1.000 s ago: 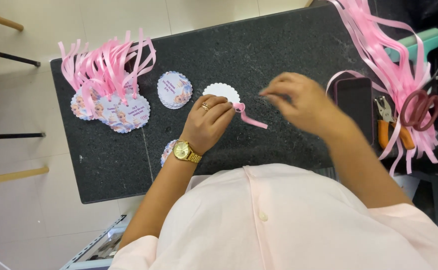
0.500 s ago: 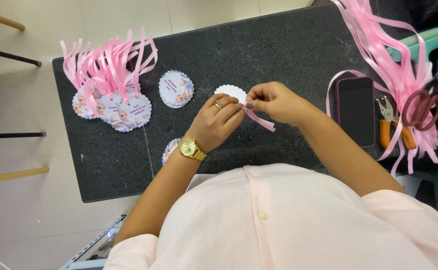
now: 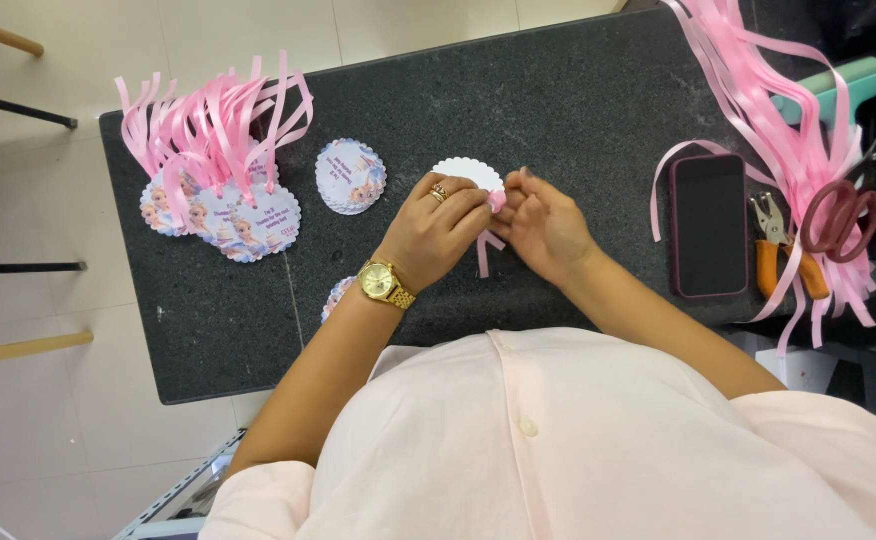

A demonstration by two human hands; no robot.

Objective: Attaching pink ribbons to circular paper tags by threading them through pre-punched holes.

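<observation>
A white scalloped round tag (image 3: 463, 172) lies blank side up on the dark stone tabletop (image 3: 578, 90). My left hand (image 3: 434, 230), with a gold watch and a ring, pinches the tag's near edge. My right hand (image 3: 543, 226) meets it there, and both sets of fingertips pinch a short pink ribbon (image 3: 485, 252) at the tag's edge. The ribbon's tail hangs down between my two hands.
A pile of printed round tags with pink ribbons (image 3: 220, 170) lies at the left, with one loose printed tag (image 3: 350, 177) beside it. At the right are a dark phone (image 3: 708, 224), orange-handled pliers (image 3: 780, 240), scissors (image 3: 843, 215) and a bundle of pink ribbon strips (image 3: 778, 110).
My right hand came in from the right to meet my left hand at the tag. The ribbon, earlier lying out to the right, now hangs short between my fingers.
</observation>
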